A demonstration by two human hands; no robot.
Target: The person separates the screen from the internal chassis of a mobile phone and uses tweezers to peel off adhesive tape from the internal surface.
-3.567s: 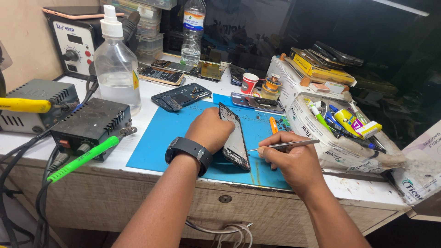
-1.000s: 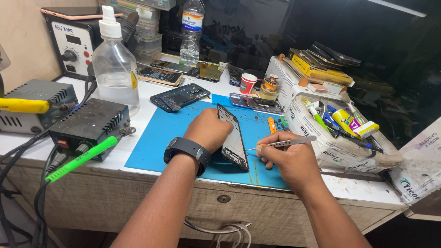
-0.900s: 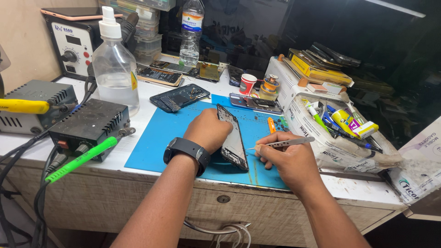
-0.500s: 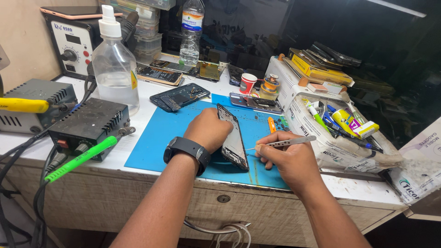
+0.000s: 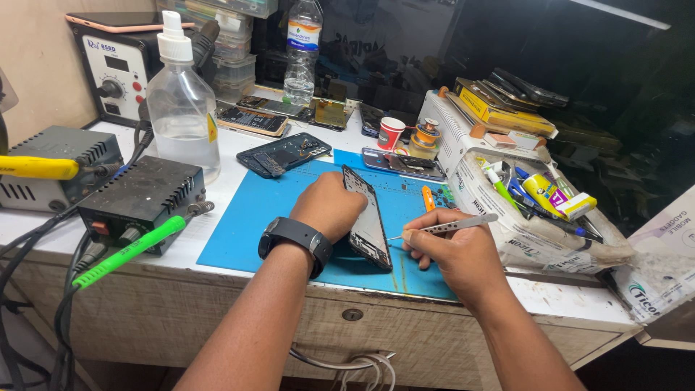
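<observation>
Left hand (image 5: 329,206) gripping tilted phone frame (image 5: 367,221), right hand (image 5: 452,253) pinching tweezers (image 5: 449,226) just beside it

Bright, sharp foreground; dark background.

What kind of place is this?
Most likely a phone repair bench: the left hand tilts a phone frame over a blue mat, the right hand holds tweezers, beside a soldering station.

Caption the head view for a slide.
Left hand tilts a phone frame over a blue mat; right hand applies tweezers.
</observation>
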